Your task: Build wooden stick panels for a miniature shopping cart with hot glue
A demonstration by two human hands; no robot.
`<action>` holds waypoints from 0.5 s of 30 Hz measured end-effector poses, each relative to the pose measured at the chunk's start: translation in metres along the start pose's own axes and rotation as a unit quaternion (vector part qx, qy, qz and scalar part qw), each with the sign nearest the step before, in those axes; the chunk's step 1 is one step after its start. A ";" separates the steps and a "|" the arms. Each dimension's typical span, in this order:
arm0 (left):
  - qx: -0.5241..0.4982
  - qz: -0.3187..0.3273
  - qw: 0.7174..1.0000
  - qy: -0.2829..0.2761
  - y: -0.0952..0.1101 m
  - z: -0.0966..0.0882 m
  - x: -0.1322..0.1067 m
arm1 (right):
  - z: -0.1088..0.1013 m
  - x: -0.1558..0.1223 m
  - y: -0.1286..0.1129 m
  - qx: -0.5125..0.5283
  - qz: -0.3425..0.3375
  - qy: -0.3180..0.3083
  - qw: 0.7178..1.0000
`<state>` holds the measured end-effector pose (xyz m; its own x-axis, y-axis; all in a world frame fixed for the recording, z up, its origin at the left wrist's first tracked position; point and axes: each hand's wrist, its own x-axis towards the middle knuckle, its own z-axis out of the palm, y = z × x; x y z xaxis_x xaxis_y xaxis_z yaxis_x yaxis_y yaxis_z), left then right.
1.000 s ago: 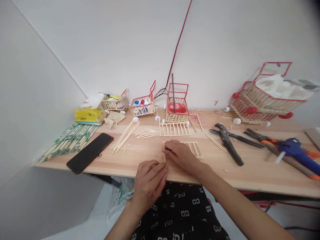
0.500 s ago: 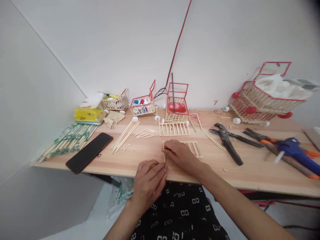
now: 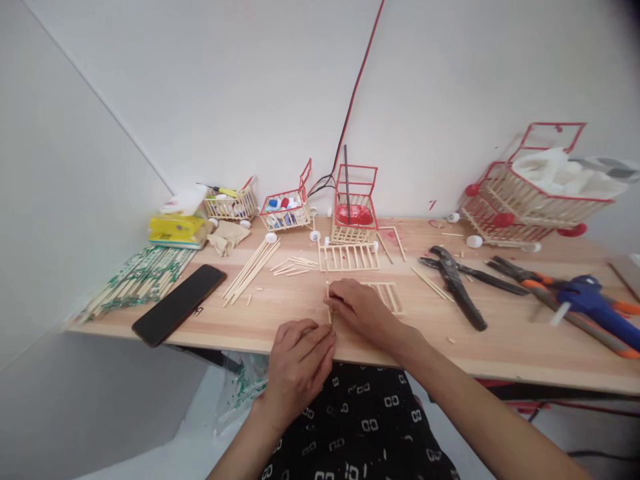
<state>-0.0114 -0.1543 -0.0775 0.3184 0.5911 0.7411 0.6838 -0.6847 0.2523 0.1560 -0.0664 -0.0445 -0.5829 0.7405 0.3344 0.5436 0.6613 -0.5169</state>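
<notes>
A thin wooden stick (image 3: 328,285) lies upright in the picture at the front middle of the table. My left hand (image 3: 300,357) has its fingers together at the stick's near end. Just above it, my right hand (image 3: 363,307) is closed with thumb and fingertips on the same stick. Partly covered by the right hand is a small ladder-like stick frame (image 3: 390,299). Behind it lies another slatted stick frame (image 3: 350,258), in front of a little stick cart (image 3: 354,230) with a red handle. My fingers hide part of the held stick.
Left of my hands lie short sticks (image 3: 295,265), longer sticks (image 3: 251,273), a black phone (image 3: 180,303) and wrapped chopsticks (image 3: 145,280). To the right are black-handled cutters (image 3: 457,287), pliers (image 3: 537,283) and a blue glue gun (image 3: 590,303). More stick carts (image 3: 530,200) stand along the wall.
</notes>
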 end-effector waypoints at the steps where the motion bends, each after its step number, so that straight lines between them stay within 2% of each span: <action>1: 0.001 0.000 1.000 0.000 0.000 0.000 0.000 | 0.000 0.000 0.000 0.001 -0.001 0.000 1.000; 15: 0.004 0.003 1.000 0.007 0.001 0.000 0.001 | 0.000 0.000 -0.001 -0.004 -0.002 -0.002 1.000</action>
<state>-0.0107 -0.1543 -0.0767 0.3136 0.5805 0.7515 0.6865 -0.6854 0.2429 0.1560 -0.0670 -0.0440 -0.5872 0.7379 0.3326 0.5468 0.6647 -0.5091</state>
